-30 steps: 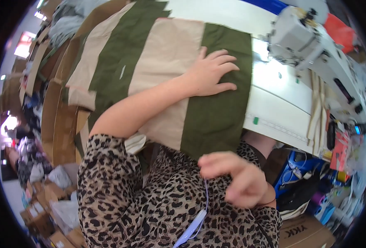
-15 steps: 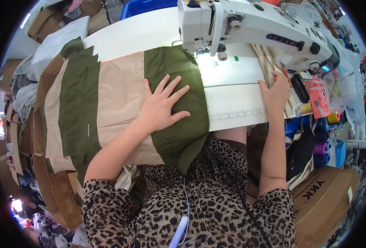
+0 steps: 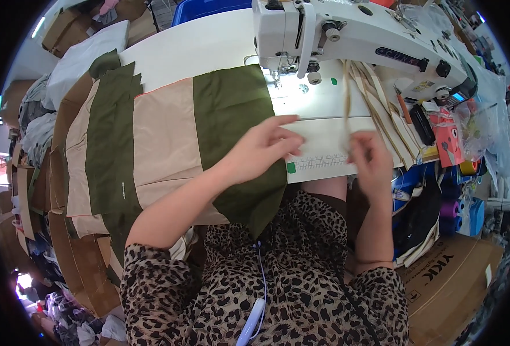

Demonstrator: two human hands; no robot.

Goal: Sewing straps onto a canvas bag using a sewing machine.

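A panel of olive and beige fabric [image 3: 167,138] lies on the white machine table's left part, partly over the cardboard at its side. My left hand [image 3: 266,147] hovers over the panel's right edge, fingers apart and reaching right over the table, holding nothing. My right hand [image 3: 367,153] is closed on a thin beige strip [image 3: 345,101] that runs up toward the machine, drawn apart from other beige strips [image 3: 382,118] at the table's right. The white sewing machine [image 3: 359,43] stands at the back right, its needle area just beyond the panel's top right corner.
A blue bin [image 3: 209,8] is behind the table. Cardboard boxes [image 3: 70,259] and piled fabric line the left. At the right are a black case [image 3: 420,124], a pink packet [image 3: 446,135], plastic bags and purple spools [image 3: 448,210]; a large carton [image 3: 451,285] sits at the lower right.
My left hand has lifted off the fabric and moved right. My right hand went from near my body to the strips, then came left and slightly down with one of them.
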